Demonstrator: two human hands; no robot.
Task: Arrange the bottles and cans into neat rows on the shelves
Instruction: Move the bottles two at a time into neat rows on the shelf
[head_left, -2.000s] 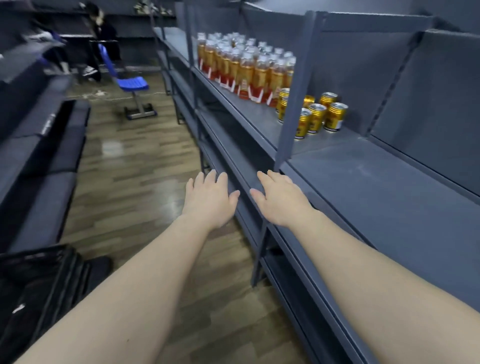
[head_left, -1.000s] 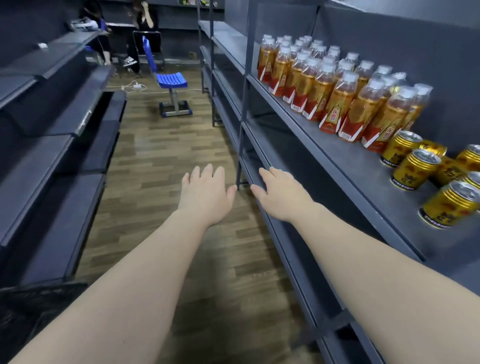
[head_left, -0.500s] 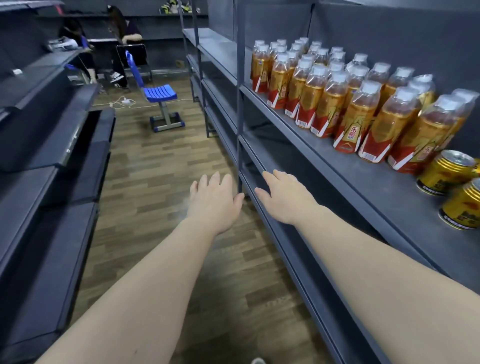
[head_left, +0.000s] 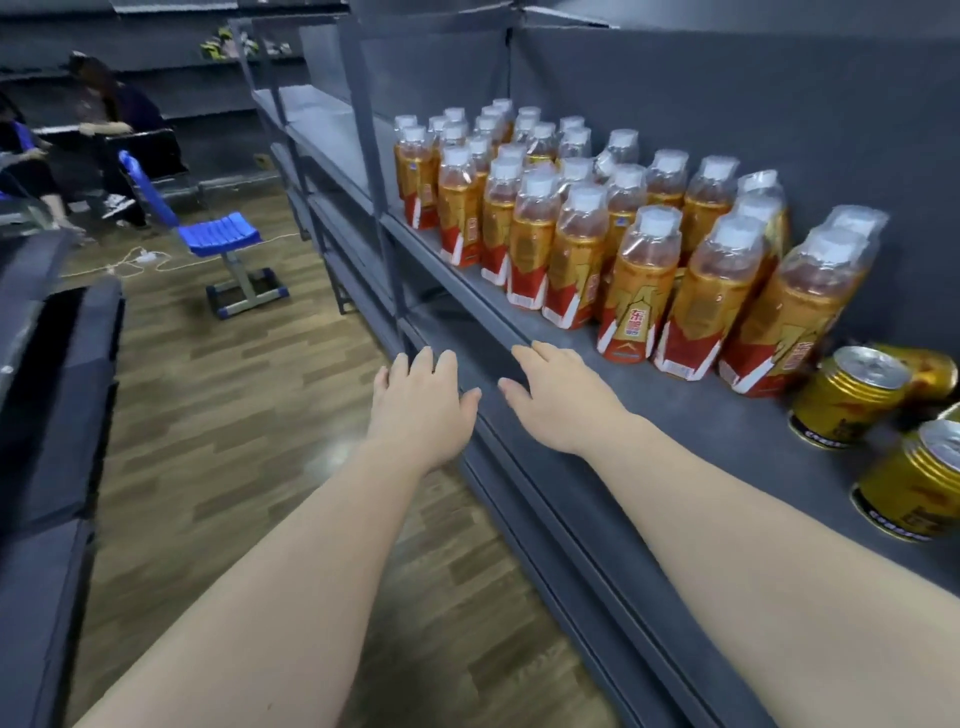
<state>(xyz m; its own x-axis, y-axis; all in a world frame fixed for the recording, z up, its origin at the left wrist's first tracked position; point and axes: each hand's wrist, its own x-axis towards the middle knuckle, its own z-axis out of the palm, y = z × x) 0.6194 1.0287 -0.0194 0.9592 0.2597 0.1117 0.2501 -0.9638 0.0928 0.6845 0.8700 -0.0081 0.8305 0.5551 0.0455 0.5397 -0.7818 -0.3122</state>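
Several orange drink bottles (head_left: 571, 260) with white caps and red-gold labels stand in rows on the grey shelf (head_left: 691, 415) at the right. Gold cans (head_left: 847, 395) stand at the far right of that shelf, and one gold can (head_left: 930, 369) lies on its side behind them. My left hand (head_left: 421, 405) hovers palm down over the aisle, just left of the shelf's front edge, and holds nothing. My right hand (head_left: 556, 400) is stretched flat over the shelf's front edge, short of the nearest bottle (head_left: 636, 291), fingers apart and empty.
A blue chair (head_left: 218, 239) stands in the wooden-floored aisle, with a white cable (head_left: 140, 257) on the floor beside it. Two persons (head_left: 104, 124) sit at the far left. Dark shelving (head_left: 47, 389) lines the left side. Lower shelves (head_left: 545, 519) run beneath the bottle shelf.
My view has moved along the aisle, closer to the bottles and turned toward them, so they now fill the right side. Both hands stay outstretched and empty, now at the bottle shelf's front edge.
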